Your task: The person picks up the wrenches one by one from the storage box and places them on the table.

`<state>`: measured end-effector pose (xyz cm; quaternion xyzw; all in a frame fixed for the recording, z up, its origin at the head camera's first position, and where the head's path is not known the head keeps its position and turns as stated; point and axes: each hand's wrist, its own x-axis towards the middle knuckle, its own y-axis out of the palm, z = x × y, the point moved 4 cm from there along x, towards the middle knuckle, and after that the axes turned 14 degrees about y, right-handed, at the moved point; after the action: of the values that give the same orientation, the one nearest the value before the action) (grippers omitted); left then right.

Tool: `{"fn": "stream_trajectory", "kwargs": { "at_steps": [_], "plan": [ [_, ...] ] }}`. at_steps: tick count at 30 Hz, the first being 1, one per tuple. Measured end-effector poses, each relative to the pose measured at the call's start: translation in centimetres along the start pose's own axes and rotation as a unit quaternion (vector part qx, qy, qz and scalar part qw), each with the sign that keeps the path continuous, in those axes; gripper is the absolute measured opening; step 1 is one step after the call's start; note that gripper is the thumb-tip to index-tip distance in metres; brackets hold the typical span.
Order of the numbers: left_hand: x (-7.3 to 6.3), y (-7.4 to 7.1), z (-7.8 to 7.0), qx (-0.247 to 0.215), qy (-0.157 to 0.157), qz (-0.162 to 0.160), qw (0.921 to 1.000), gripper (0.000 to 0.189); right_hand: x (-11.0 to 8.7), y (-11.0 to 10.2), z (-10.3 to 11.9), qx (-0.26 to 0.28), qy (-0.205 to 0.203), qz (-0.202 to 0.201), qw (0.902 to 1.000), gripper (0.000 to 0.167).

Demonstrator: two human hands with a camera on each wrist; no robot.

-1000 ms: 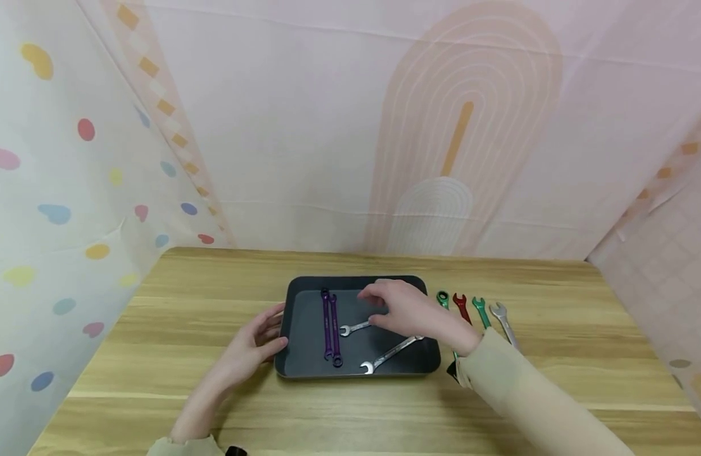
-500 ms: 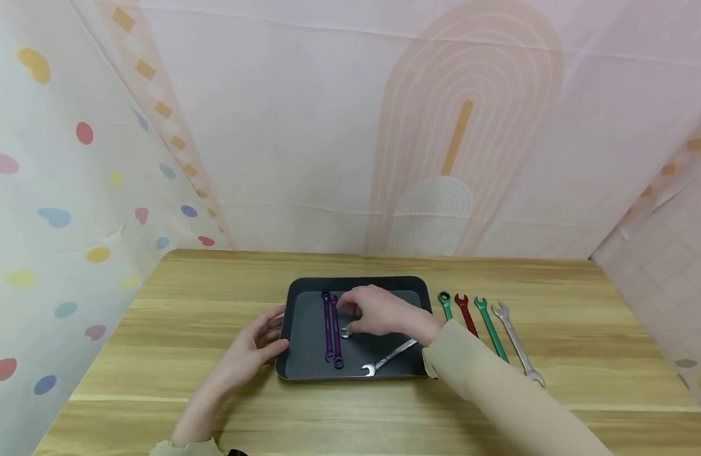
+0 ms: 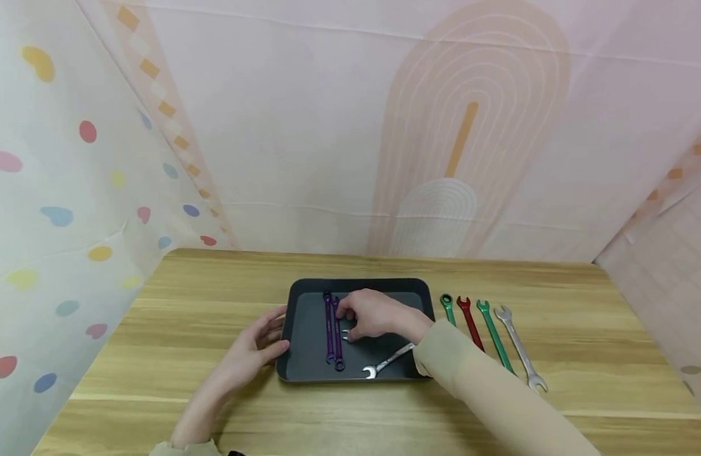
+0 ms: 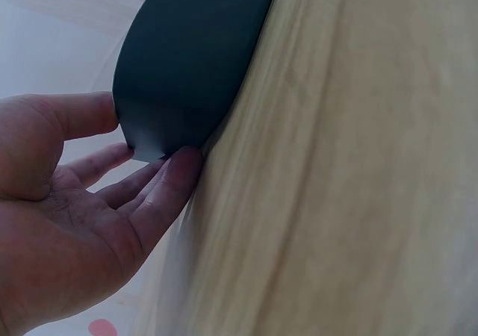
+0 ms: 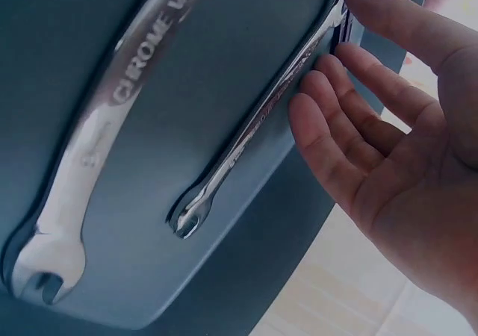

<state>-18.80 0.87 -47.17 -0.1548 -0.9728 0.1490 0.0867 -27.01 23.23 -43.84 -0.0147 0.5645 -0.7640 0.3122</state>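
A dark grey tray (image 3: 304,351) holds two purple wrenches (image 3: 330,326) side by side and two silver ones. My left hand (image 3: 250,348) rests at the tray's left end, its thumb on the rim and its fingertips against the outer wall. Over the tray, my right hand (image 3: 375,313) has thumb and fingers spread around the left end of the small silver wrench (image 5: 250,127), fingertips close to the purple wrenches. In the head view this hand covers most of that wrench. The larger silver wrench (image 3: 387,362) lies slantwise nearer the front wall, partly behind the right sleeve.
Right of the tray, on the wooden table (image 3: 601,354), lie a green ratchet wrench (image 3: 448,310), a red wrench (image 3: 470,324), a green wrench (image 3: 495,335) and a silver wrench (image 3: 521,348). The right forearm partly covers some of them. A patterned cloth (image 3: 299,158) hangs behind.
My right hand has moved left across the tray and come down over the small silver wrench, beside the purple wrenches. The left hand stays at the tray's end.
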Motion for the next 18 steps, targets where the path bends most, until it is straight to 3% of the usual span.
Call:
{"fn": "stream_trajectory", "kwargs": {
  "at_steps": [18],
  "plan": [
    [-0.12, 0.04, -0.05, 0.007, -0.002, -0.003, 1.0, 0.067, 0.7, 0.47, -0.37, 0.024, 0.03, -0.011, 0.9992, 0.021]
  ]
}}
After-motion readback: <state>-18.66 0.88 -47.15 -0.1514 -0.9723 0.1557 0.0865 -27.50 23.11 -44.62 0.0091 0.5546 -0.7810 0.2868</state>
